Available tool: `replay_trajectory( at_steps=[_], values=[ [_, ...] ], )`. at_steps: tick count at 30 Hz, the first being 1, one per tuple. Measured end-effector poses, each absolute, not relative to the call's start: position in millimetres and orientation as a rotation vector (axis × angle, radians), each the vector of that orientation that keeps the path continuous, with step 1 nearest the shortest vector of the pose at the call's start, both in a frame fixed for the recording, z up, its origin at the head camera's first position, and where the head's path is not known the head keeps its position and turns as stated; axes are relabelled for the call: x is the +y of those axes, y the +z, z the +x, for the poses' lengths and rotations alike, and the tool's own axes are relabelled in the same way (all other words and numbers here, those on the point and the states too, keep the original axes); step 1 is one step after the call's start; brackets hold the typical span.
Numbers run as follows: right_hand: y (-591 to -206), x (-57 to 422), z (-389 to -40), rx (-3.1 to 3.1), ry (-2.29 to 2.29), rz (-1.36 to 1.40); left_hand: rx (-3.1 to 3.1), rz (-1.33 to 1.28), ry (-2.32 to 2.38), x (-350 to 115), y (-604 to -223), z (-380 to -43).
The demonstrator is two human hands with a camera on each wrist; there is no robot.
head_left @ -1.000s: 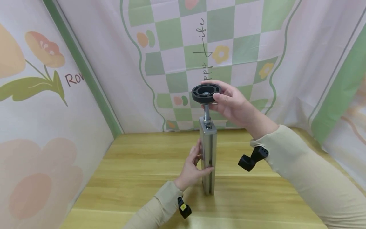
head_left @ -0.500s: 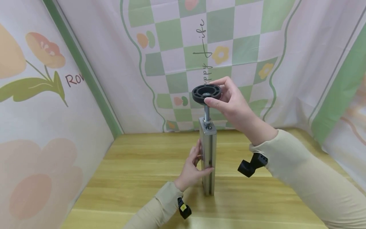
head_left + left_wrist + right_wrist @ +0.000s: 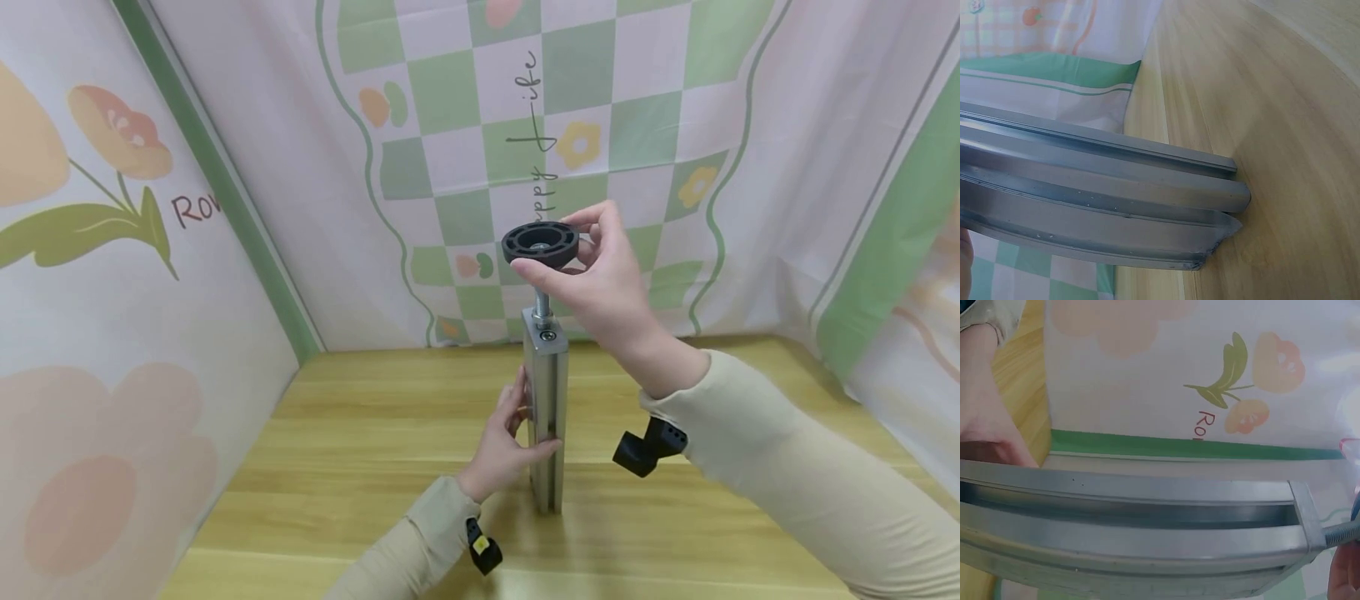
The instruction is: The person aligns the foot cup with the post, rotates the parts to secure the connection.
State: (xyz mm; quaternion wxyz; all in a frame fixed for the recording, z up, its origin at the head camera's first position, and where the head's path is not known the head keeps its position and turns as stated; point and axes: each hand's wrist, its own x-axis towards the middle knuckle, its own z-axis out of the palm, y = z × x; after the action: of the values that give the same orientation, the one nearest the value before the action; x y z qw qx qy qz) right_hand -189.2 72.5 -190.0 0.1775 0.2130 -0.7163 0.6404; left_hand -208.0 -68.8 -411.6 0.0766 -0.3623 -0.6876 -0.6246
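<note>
An aluminium profile stands upright on the wooden table, long slots down its sides. Its lower end shows close against the wood in the left wrist view, where the profile fills the left side. My left hand grips it low down, thumb across the near face. A metal end plate caps the top, with a screw head in it. From that plate rises a threaded rod bearing a black round levelling foot. My right hand pinches the foot's rim, thumb in front, fingers behind.
The wooden tabletop spreads around the profile. A patterned curtain hangs behind it, and a flowered curtain closes the left side. Black camera mounts sit on both wrists, the right mount hanging over the table.
My right thumb has swept leftward along the near side of the foot's rim, and the right wrist has shifted slightly down and left. The left hand and the profile have stayed put.
</note>
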Motion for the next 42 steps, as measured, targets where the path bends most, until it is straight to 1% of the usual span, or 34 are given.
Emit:
replay_trajectory(
  at_steps=[12,19,32,36,42],
  values=[
    [-192,73,-190,-1.985,1.836,0.625,-2.069,-1.071,-1.889,-69,-411,-207],
    [-190,80,-198,-1.903,1.977,0.867,-2.067,-1.063,-1.9,-69,-411,-207],
    [-182,87,-212,-1.954,2.02,1.176,-2.05,-1.061,-1.91,-69,-412,-208],
    [-183,85,-213,-1.912,2.058,1.18,-2.045,-1.063,-1.901,-69,-412,-208],
    [-185,82,-212,-1.938,2.028,1.115,-2.05,-1.062,-1.891,-68,-411,-208]
  ],
)
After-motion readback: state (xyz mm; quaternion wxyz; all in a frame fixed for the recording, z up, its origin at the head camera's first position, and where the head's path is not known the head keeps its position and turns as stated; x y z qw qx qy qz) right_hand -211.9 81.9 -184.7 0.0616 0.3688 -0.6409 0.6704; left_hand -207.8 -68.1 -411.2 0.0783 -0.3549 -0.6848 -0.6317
